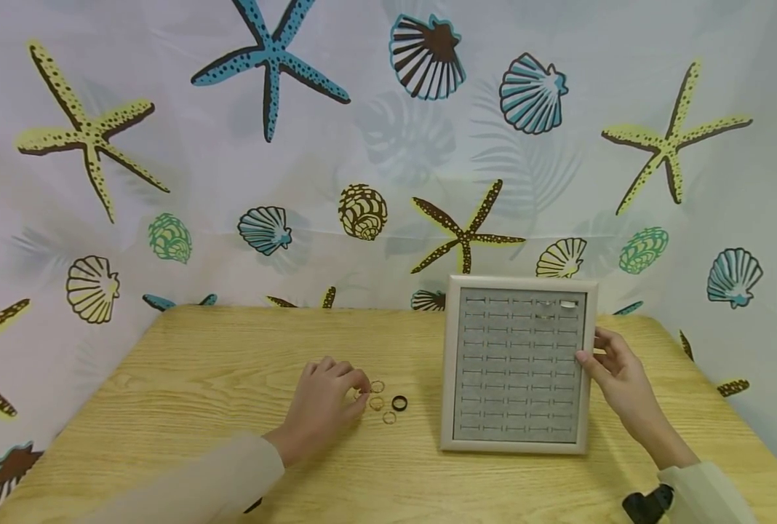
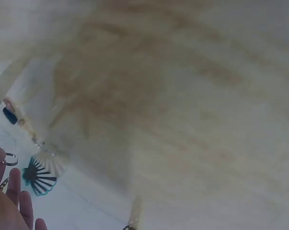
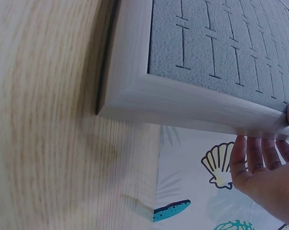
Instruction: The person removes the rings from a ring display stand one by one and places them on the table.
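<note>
My left hand [image 1: 326, 400] is low over the wooden table, its thumb and forefinger pinching a thin ring [image 2: 11, 164], seen at the lower left of the left wrist view. Just right of these fingertips lie several gold-toned rings [image 1: 376, 407] and one black ring [image 1: 399, 409]. A ring display tray [image 1: 518, 378], grey padded with rows of slots and a pale frame, stands propped up at the right. My right hand [image 1: 627, 386] grips its right edge, thumb on the front and fingers behind. A few rings [image 1: 568, 305] sit in the tray's top right slots.
The light wooden table [image 1: 198, 386] ends at a hanging cloth [image 1: 336, 160] printed with starfish and shells. A black object [image 1: 648, 504] shows by the right sleeve [image 1: 706, 491].
</note>
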`<control>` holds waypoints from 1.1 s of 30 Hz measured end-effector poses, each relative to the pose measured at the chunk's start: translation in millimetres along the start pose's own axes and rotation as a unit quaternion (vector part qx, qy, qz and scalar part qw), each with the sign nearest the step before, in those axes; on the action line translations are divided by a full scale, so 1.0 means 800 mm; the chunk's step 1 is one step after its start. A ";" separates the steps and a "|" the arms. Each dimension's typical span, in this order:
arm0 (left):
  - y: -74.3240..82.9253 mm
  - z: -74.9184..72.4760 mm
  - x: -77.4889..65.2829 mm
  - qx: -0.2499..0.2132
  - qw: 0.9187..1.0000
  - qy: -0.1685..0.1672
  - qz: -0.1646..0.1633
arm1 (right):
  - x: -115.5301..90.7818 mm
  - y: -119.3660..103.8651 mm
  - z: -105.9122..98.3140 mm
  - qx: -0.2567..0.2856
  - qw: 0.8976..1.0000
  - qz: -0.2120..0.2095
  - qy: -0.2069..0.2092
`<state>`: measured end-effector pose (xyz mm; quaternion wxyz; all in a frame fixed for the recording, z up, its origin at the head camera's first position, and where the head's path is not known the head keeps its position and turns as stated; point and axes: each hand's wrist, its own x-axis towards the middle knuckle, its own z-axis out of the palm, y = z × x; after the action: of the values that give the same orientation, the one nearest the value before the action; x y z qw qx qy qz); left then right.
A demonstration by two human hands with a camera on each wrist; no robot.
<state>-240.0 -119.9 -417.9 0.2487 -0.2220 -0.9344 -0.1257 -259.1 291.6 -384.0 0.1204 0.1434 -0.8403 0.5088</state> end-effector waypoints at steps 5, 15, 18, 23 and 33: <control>-0.006 0.011 -0.013 0.008 1.000 -0.012 -0.011 | 0.000 0.000 -0.001 0.000 1.000 -0.004 0.001; -0.005 0.018 -0.021 -0.001 0.999 -0.034 -0.031 | 0.000 0.000 -0.001 0.002 1.000 0.003 0.000; -0.006 0.020 -0.024 -0.004 0.999 -0.034 -0.035 | 0.000 0.000 0.000 0.003 1.000 0.002 0.001; -0.007 0.022 -0.025 -0.008 0.998 -0.042 -0.043 | 0.000 -0.001 -0.001 0.009 1.000 -0.002 0.001; -0.008 0.024 -0.024 -0.020 0.997 -0.059 -0.045 | 0.000 0.000 -0.001 0.005 1.000 -0.001 0.001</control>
<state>-235.9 -125.9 -445.2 0.1830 -0.1914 -0.9537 -0.1425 -258.7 292.4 -383.4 0.1210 0.1440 -0.8373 0.5133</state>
